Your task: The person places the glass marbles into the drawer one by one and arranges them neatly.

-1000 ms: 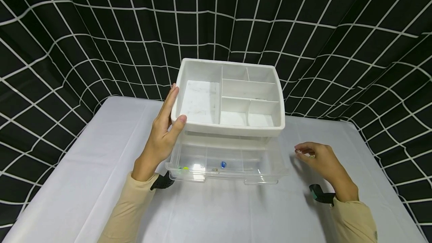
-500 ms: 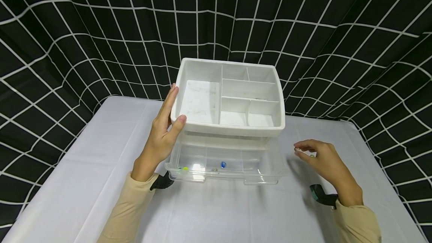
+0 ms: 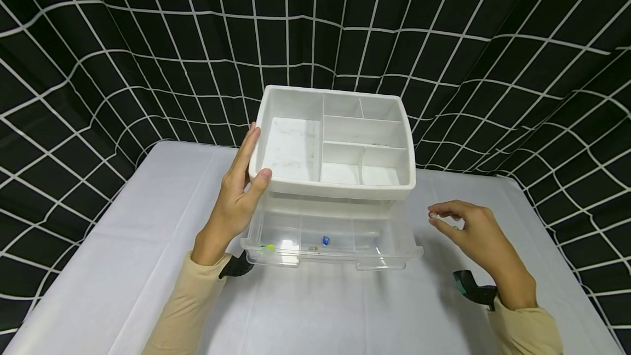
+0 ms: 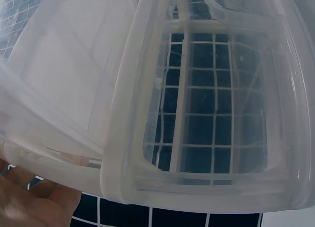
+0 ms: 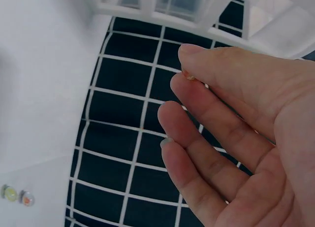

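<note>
A white desk organizer [image 3: 340,186] with open compartments on top stands at the table's centre. Its clear drawer [image 3: 374,261] is pulled out towards me. Inside lie a blue marble [image 3: 326,240], a yellow-green marble [image 3: 270,247] and a small dull marble [image 3: 313,248]. My left hand [image 3: 234,197] rests straight-fingered along the organizer's left side, thumb at the front corner. To the right of the drawer, my right hand [image 3: 475,232] pinches a clear marble with orange in it [image 5: 188,75] between thumb and index finger; the fingertips hide most of it.
A yellow marble [image 5: 10,193] and an orange-and-clear marble [image 5: 27,198] lie on the white-covered table [image 3: 315,316], near the right hand. Behind and at the sides hangs a black cloth with a white grid [image 3: 207,43].
My right hand has risen slightly with the pinched marble, and its wrist has shifted right. My left hand, the organizer and the drawer hold nearly the same place.
</note>
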The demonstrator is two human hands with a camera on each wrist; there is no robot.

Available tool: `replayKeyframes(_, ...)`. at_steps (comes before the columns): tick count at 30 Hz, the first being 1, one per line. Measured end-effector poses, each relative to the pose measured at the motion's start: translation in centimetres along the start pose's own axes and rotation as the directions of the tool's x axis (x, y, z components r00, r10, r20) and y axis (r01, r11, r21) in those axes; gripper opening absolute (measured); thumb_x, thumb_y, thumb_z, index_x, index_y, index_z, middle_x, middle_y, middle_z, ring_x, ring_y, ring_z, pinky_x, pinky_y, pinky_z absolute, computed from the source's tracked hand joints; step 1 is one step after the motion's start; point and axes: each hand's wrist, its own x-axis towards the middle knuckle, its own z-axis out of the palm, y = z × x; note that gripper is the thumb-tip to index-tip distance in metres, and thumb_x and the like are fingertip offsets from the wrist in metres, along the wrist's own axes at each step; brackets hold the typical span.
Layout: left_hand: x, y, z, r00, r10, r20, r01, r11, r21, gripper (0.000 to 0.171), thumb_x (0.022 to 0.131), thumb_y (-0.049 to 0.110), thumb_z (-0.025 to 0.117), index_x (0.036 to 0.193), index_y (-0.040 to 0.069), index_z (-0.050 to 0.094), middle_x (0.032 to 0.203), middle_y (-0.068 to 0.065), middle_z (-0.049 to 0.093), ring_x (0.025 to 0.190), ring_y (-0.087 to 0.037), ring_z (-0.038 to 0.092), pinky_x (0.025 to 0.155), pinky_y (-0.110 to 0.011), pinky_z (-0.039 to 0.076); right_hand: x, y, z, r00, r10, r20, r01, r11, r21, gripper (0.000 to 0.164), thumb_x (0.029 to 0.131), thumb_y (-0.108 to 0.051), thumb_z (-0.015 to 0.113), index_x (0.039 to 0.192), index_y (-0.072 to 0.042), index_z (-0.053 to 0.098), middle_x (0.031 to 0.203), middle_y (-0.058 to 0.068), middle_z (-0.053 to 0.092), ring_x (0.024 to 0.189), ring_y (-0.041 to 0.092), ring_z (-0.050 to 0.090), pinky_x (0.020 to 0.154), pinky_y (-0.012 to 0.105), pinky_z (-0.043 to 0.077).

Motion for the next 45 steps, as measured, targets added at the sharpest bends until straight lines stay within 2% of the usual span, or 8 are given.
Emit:
replayKeyframes(7, -0.1, 0.0, 0.0, 1.0, -0.004, -0.001, 0.004, 1.0, 0.001, 0.067, 0.098, 0.001, 0.047, 0.159, 0.01, 0.02, 0.168, -0.003, 0.012, 0.155, -0.018, 0.014, 0.121, -0.02, 0.023, 0.1, -1.0, -0.5, 1.0, -0.012, -0.017, 0.012, 1.0, -0.004, 0.02, 0.081, -0.01, 0.08, 0.101, -0.01, 0.076, 0.091, 0.003, 0.077, 0.08, 0.019, 0.063, 0.064, 0.025, 0.049)
replayKeyframes(13, -0.1, 0.0, 0.0, 1.0, -0.008, 0.002, 0.008, 1.0, 0.008, 0.067, 0.098, 0.002, 0.047, 0.159, 0.01, 0.02, 0.168, -0.002, 0.011, 0.155, -0.017, 0.013, 0.12, -0.019, 0.023, 0.1, -1.9, -1.1, 0.998, -0.042, -0.047, 0.041, 0.999, -0.014, 0.021, 0.079, -0.01, 0.082, 0.1, -0.011, 0.077, 0.089, 0.0, 0.076, 0.075, 0.008, 0.052, 0.058, 0.021, 0.043)
replayKeyframes(20, 0.0, 0.0, 0.0, 1.0, -0.004, 0.007, 0.004, 1.0, -0.006, 0.067, 0.098, 0.001, 0.047, 0.159, 0.009, 0.019, 0.168, -0.003, 0.011, 0.154, -0.019, 0.015, 0.12, -0.019, 0.025, 0.2, -3.0, -1.8, 0.992, -0.095, -0.087, 0.093, 0.995, -0.02, 0.024, 0.076, -0.006, 0.082, 0.099, -0.013, 0.077, 0.09, -0.001, 0.076, 0.074, -0.003, 0.053, 0.059, 0.015, 0.044)
replayKeyframes(28, 0.0, 0.0, 0.0, 1.0, 0.002, 0.001, -0.002, 1.0, -0.001, 0.067, 0.098, 0.001, 0.047, 0.159, 0.009, 0.019, 0.168, -0.004, 0.011, 0.155, -0.019, 0.014, 0.122, -0.02, 0.022, 0.1, -4.2, -2.3, 0.982, -0.141, -0.13, 0.143, 0.99, 0.007, 0.028, 0.073, -0.002, 0.084, 0.097, -0.013, 0.077, 0.089, -0.002, 0.076, 0.073, -0.003, 0.053, 0.063, 0.009, 0.04)
replayKeyframes(36, 0.0, 0.0, 0.0, 1.0, 0.004, 0.001, -0.004, 1.0, 0.012, 0.067, 0.098, 0.001, 0.047, 0.159, 0.009, 0.019, 0.168, -0.003, 0.011, 0.155, -0.017, 0.013, 0.123, -0.021, 0.02, 0.0, -5.5, -2.9, 0.973, -0.165, -0.159, 0.175, 0.983, 0.048, 0.031, 0.07, 0.0, 0.085, 0.097, -0.014, 0.077, 0.09, -0.003, 0.076, 0.077, -0.005, 0.054, 0.065, 0.009, 0.04)
replayKeyframes(45, 0.0, 0.1, 0.0, 1.0, -0.005, 0.002, 0.005, 1.0, 0.006, 0.067, 0.098, 0.001, 0.047, 0.159, 0.009, 0.019, 0.168, -0.003, 0.01, 0.155, -0.017, 0.012, 0.122, -0.02, 0.021, 0.0, -7.2, -3.8, 0.971, -0.184, -0.154, 0.193, 0.98, 0.051, 0.034, 0.069, 0.0, 0.085, 0.098, -0.017, 0.077, 0.093, -0.005, 0.076, 0.086, -0.005, 0.061, 0.067, 0.007, 0.043)
